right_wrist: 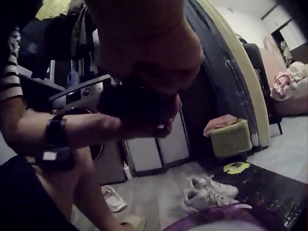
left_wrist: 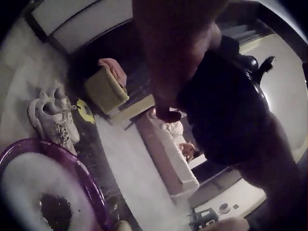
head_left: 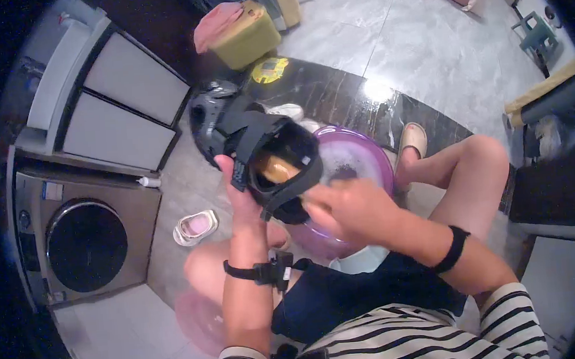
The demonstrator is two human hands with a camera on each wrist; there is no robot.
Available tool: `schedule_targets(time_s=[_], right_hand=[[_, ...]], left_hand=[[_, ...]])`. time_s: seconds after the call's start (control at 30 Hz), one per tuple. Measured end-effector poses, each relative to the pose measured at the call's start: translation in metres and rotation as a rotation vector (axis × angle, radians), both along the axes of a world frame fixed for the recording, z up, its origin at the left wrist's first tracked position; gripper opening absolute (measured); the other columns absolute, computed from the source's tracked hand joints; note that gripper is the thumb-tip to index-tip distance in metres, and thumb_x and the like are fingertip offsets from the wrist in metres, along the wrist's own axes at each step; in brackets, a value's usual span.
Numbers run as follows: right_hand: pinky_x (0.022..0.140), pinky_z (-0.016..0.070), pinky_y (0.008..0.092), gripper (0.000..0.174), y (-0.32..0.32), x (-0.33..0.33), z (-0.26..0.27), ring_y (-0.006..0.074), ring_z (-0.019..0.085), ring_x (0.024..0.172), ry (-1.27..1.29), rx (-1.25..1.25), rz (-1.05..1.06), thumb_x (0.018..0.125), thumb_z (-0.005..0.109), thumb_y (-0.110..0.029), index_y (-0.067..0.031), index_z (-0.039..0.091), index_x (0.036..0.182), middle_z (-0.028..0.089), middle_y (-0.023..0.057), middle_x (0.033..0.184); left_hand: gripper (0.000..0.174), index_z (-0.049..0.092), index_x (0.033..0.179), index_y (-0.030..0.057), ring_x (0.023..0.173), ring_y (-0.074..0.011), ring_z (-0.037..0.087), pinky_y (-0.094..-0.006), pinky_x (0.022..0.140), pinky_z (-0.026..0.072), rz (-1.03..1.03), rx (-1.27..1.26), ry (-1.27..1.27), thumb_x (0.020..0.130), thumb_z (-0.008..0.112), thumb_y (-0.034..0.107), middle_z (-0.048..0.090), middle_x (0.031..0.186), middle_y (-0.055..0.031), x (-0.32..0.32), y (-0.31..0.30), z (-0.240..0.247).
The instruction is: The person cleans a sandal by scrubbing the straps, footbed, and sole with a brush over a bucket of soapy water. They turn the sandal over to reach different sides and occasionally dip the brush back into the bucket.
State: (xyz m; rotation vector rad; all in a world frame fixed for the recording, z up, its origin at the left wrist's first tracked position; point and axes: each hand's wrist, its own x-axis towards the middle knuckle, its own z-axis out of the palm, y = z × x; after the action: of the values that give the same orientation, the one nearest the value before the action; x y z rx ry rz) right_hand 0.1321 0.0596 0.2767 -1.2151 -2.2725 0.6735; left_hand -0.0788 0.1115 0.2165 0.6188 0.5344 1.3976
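Observation:
My left hand (head_left: 240, 199) grips a black shoe (head_left: 248, 130) with broad straps, raised in front of me. The thumb shows along the shoe's near side; the fingers are hidden beneath it. The shoe's opening faces me, showing a tan patch inside, and its shiny far end points away to the left. My right hand (head_left: 348, 205), blurred, has bent fingers right at the shoe's near rim; I cannot tell what they hold. Past the hands, a purple basin (head_left: 387, 167) holds sudsy water with a dark patch in it. In the right wrist view the shoe is a dark mass.
White sneakers (right_wrist: 209, 192) stand beside the basin. A white slipper (head_left: 196, 227) lies on the floor near the washing machine (head_left: 87, 241). A pink basin (head_left: 197, 320) sits by my left leg. Farther off are a yellow-green bin (head_left: 246, 40) with pink cloth and a green stool (head_left: 541, 35).

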Motion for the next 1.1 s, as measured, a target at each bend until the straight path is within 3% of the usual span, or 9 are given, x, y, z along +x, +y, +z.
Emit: schedule_targets(time_s=[0.07, 0.2, 0.33, 0.43, 0.57, 0.7, 0.83, 0.93, 1.1], right_hand=[[0.05, 0.0518, 0.0505, 0.023, 0.024, -0.013, -0.009, 0.0368, 0.065, 0.055, -0.079, 0.067, -0.057, 0.09, 0.057, -0.032, -0.0126, 0.065, 0.1, 0.064, 0.0164, 0.063], [0.05, 0.0517, 0.0509, 0.031, -0.01, -0.005, 0.01, 0.0384, 0.064, 0.054, 0.055, 0.033, -0.022, 0.088, 0.057, -0.033, -0.0064, 0.069, 0.078, 0.065, 0.019, 0.065], [0.052, 0.0526, 0.0513, 0.024, 0.013, -0.011, -0.008, 0.0384, 0.065, 0.055, -0.093, 0.023, -0.073, 0.09, 0.058, -0.031, -0.0125, 0.064, 0.103, 0.065, 0.0181, 0.064], [0.051, 0.0515, 0.0526, 0.023, 0.024, -0.017, -0.004, 0.0381, 0.065, 0.055, -0.137, 0.05, -0.106, 0.091, 0.056, -0.031, -0.0129, 0.062, 0.104, 0.065, 0.0178, 0.065], [0.054, 0.0536, 0.0509, 0.032, -0.016, -0.003, 0.012, 0.0381, 0.066, 0.057, -0.011, -0.016, -0.079, 0.085, 0.057, -0.031, -0.0057, 0.069, 0.07, 0.066, 0.0189, 0.065], [0.053, 0.0532, 0.0516, 0.026, 0.03, -0.014, -0.006, 0.038, 0.065, 0.056, -0.179, 0.065, -0.053, 0.09, 0.056, -0.033, -0.0106, 0.067, 0.086, 0.065, 0.0182, 0.064], [0.053, 0.0532, 0.051, 0.036, -0.019, -0.002, 0.009, 0.0391, 0.066, 0.057, 0.063, -0.017, -0.047, 0.086, 0.057, -0.035, -0.0057, 0.068, 0.067, 0.064, 0.0194, 0.062], [0.052, 0.053, 0.051, 0.031, 0.012, -0.007, -0.008, 0.0394, 0.065, 0.057, -0.094, 0.028, -0.076, 0.088, 0.055, -0.035, -0.0093, 0.07, 0.078, 0.065, 0.0203, 0.066], [0.05, 0.0486, 0.0492, 0.022, -0.018, -0.002, 0.007, 0.0381, 0.06, 0.05, 0.108, 0.015, -0.023, 0.089, 0.059, -0.031, -0.0103, 0.068, 0.091, 0.061, 0.0168, 0.06]], left_hand=[[0.08, 0.043, 0.143, 0.0024, 0.124, -0.024, 0.053, -0.0388, 0.107, 0.0413, -0.001, -0.051, -0.03, 0.095, 0.038, 0.066, 0.052, 0.139, -0.0092, 0.016, -0.01, -0.002], [0.08, 0.041, 0.144, 0.0028, 0.127, -0.025, 0.052, -0.0403, 0.109, 0.0395, -0.094, 0.161, -0.057, 0.095, 0.039, 0.066, 0.051, 0.141, -0.0101, -0.001, 0.001, 0.008], [0.086, 0.041, 0.143, 0.0014, 0.127, -0.0262, 0.051, -0.0414, 0.11, 0.0392, 0.032, -0.085, 0.072, 0.093, 0.037, 0.071, 0.05, 0.141, -0.0131, 0.018, -0.01, 0.009], [0.086, 0.043, 0.142, 0.0005, 0.126, -0.0268, 0.053, -0.0415, 0.11, 0.0399, -0.075, -0.008, 0.07, 0.092, 0.039, 0.07, 0.052, 0.139, -0.0136, 0.014, -0.01, 0.011], [0.086, 0.043, 0.142, 0.0003, 0.126, -0.0264, 0.053, -0.0409, 0.11, 0.0399, -0.085, 0.072, 0.019, 0.092, 0.04, 0.07, 0.053, 0.138, -0.0129, 0.006, -0.003, 0.013], [0.083, 0.04, 0.145, 0.0028, 0.129, -0.0263, 0.05, -0.0422, 0.111, 0.0386, -0.121, -0.014, 0.143, 0.093, 0.041, 0.068, 0.049, 0.143, -0.0119, 0.016, -0.013, 0.007], [0.082, 0.042, 0.144, 0.0042, 0.128, -0.0281, 0.05, -0.044, 0.112, 0.0367, -0.127, 0.08, 0.011, 0.094, 0.038, 0.069, 0.051, 0.141, -0.0131, 0.005, -0.007, 0.021], [0.085, 0.042, 0.144, 0.0046, 0.129, -0.0306, 0.05, -0.0459, 0.112, 0.0365, -0.056, -0.017, 0.316, 0.092, 0.039, 0.071, 0.05, 0.142, -0.0136, 0.02, -0.017, 0.019], [0.081, 0.041, 0.144, 0.0021, 0.128, -0.0283, 0.051, -0.0432, 0.11, 0.039, -0.106, 0.067, -0.042, 0.094, 0.042, 0.066, 0.051, 0.141, -0.0131, 0.006, -0.002, 0.016]])
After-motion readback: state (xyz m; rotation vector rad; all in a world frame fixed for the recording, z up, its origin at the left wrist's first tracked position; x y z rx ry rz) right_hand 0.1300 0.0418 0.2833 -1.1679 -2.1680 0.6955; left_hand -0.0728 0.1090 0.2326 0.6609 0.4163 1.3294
